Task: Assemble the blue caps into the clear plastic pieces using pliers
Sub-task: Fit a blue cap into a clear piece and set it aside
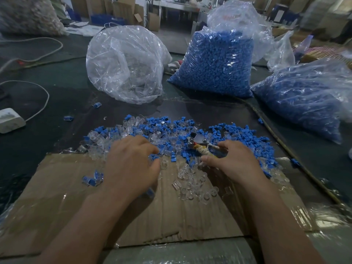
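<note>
Standing by the table, I see three plastic bags along its far side. The clear bag is mostly slack, with clear plastic pieces settled in its bottom. Just right of it the middle bag is packed with blue caps, and the right bag, lying lower, holds more of the same caps. In front of them a loose heap of caps and clear pieces spreads over the table and onto the far edge of a flat cardboard sheet. The right grip is curled round the wrapped handles of the pliers, whose metal head points away over the heap; whether the head nips anything I cannot tell. The left grip sits palm down at the heap's near edge, fingers bent, with one blue cap right at its fingertips; whether it really pinches that cap I cannot tell. A few capped pieces lie on the cardboard just left of that grip. A white power strip sits at the table's left edge
</note>
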